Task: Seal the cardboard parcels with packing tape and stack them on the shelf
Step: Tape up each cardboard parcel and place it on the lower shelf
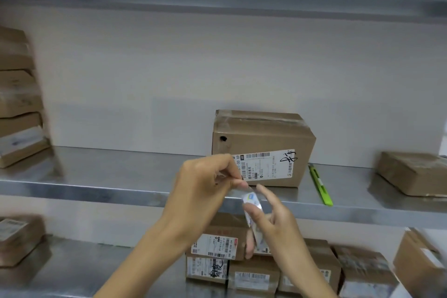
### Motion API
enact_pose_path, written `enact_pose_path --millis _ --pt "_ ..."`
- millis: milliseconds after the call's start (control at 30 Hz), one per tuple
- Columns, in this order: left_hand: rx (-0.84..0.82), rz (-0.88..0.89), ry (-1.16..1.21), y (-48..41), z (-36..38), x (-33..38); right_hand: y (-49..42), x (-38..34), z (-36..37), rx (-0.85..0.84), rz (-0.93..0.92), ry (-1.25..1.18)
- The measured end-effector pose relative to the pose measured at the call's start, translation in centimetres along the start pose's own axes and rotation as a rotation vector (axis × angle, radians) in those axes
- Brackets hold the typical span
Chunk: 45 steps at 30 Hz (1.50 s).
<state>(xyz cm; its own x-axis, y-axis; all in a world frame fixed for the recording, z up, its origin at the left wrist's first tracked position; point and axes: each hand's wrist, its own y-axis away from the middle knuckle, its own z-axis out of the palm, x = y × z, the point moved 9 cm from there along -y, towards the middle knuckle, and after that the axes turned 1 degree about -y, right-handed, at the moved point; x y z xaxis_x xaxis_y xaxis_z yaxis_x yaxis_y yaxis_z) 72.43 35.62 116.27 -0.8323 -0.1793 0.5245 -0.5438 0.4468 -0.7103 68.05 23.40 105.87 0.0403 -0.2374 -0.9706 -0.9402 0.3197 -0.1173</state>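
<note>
Tape (251,203) sits between both hands in front of the middle shelf (96,189): a small roll of clear packing tape, partly blurred, with a printed core. The right hand (273,222) curls around the roll, thumb pressed on its side and forefinger held out straight. The left hand (205,184) is closed in a pinch at the roll's upper edge, apparently on the free end of the tape, though the film is too clear to say so firmly.

Just behind the hands, one labelled parcel (262,147) stands on the middle shelf, its top seam already taped. A green cutter (320,185) lies just beside it to the right, and a flatter box (411,173) lies well apart at the far right. More taped boxes are stacked at the left edge and on the lower shelf (72,271).

So much of the work looks done; judging by the pinch, another strip is being started, for a parcel not clearly in view.
</note>
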Motion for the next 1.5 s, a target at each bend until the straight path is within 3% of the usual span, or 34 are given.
enact_pose_path --millis 167,333,567,933,1300,1500 --pt "0.11 -0.113 0.028 -2.7 -2.2 -2.5 0.8 -0.5 -0.1 0.007 -0.083 -0.038" --pt "0.081 -0.059 0.007 -5.3 -3.5 -1.8 2.2 -2.4 1.9 -0.269 -0.136 -0.168" --pt "0.096 0.014 -0.022 -9.4 -4.7 -0.9 1.3 -4.6 1.8 0.038 -0.176 -0.144" --pt "-0.003 -0.171 -0.01 -13.7 -3.2 -5.7 -1.1 -6.7 3.3 0.051 -0.195 -0.245" --pt "-0.034 -0.177 -0.089 -15.4 -1.5 -8.8 -2.7 -6.3 3.3 0.062 -0.14 -0.243" --pt "-0.21 -0.259 0.013 -15.9 0.0 -11.8 -3.4 -6.1 3.7 0.037 -0.089 -0.186"
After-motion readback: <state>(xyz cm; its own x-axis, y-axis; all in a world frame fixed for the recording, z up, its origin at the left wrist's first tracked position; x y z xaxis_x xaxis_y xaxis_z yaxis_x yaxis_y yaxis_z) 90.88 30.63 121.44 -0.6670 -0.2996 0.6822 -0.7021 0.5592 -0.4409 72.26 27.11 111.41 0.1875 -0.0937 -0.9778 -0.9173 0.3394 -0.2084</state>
